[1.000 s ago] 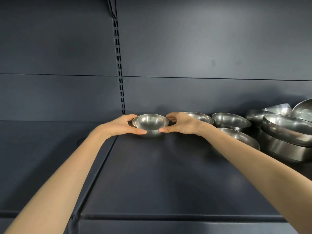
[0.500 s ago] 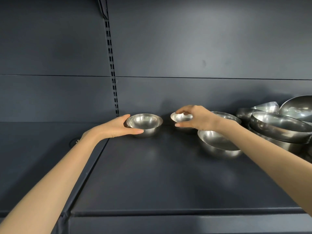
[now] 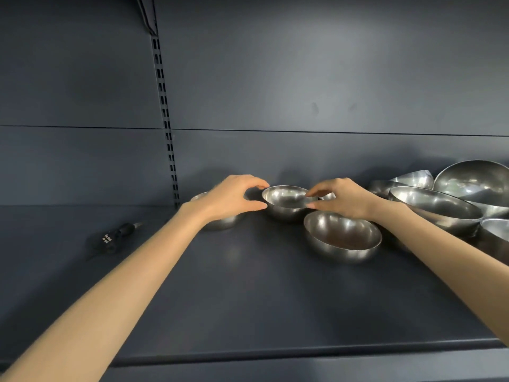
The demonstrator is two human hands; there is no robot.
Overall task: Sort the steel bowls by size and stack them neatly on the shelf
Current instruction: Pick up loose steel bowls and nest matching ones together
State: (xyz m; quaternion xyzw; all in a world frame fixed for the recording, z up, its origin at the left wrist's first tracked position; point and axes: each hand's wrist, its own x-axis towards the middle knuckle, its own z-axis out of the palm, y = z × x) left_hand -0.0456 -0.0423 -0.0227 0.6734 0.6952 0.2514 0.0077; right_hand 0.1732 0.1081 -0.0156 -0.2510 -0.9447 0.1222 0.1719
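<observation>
At the far left of the shelf [image 3: 248,285] lies a black plug-like object [image 3: 111,238], well apart from the work. Next, under the left wrist, sits a half-hidden bowl [image 3: 223,223], at about 9 o'clock of the small bowl [image 3: 286,201], which stands upright on the shelf near the back panel, between the two hands. The left hand [image 3: 228,201] curls its grip round that bowl's 9 o'clock side, thumb on the wall and forefinger at the rim. The right hand [image 3: 349,201] pinches the rim at 3 o'clock between forefinger and thumb, so both grips are closed on the one bowl. The step looks like nesting it into the half-hidden bowl, which seems of like size. To do this well, the person should lift it high enough to clear both rims, keep it level, carry it toward 9 o'clock and lower it centred. The left wrist covers the target and would have to make way. The tilted medium bowl [image 3: 343,238] lies just beside at 5 o'clock and the big bowls [image 3: 435,208] crowd at 3 o'clock; the right forearm runs close by them and could knock them.
</observation>
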